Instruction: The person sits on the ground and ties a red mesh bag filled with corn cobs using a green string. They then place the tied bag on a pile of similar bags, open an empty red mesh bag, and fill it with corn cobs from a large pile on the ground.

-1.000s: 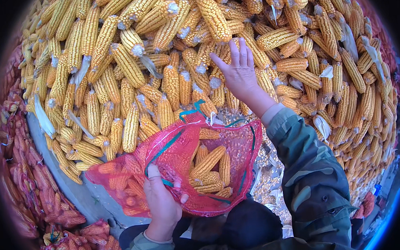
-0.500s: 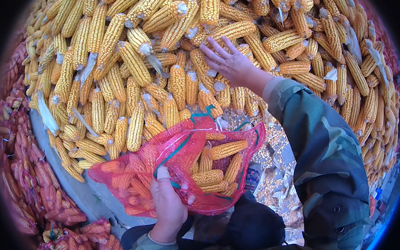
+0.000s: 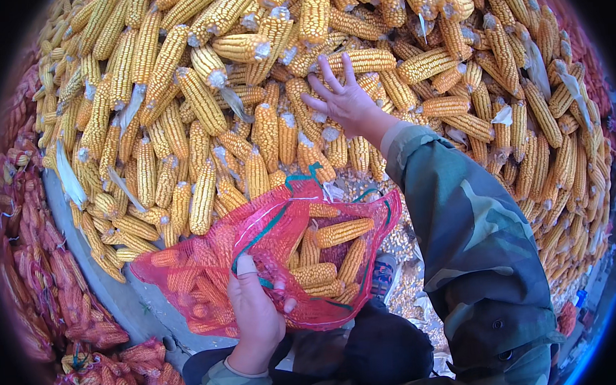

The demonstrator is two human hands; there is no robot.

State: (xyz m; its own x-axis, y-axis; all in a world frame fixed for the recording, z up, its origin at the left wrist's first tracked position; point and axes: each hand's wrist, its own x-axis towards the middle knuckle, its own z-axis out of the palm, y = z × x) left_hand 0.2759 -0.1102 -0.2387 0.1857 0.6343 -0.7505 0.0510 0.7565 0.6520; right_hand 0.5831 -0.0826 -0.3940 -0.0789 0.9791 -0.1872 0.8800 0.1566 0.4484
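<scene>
My left hand grips the rim of a red mesh sack with a green drawstring. The sack lies open, and several yellow corn cobs show inside it. My right hand reaches up to the heap of bare corn cobs, fingers spread apart around the lower side of a horizontal cob. Whether the fingertips touch it I cannot tell. Both forearms are in camouflage sleeves.
Filled red mesh sacks are stacked along the left and lower left, beside a grey concrete strip. Loose kernels and husks lie on the ground below the heap, near a shoe. More red sacks show at the far right edge.
My right hand has moved up and left along the cobs, its fingers now spread wider. My left hand still holds the sack.
</scene>
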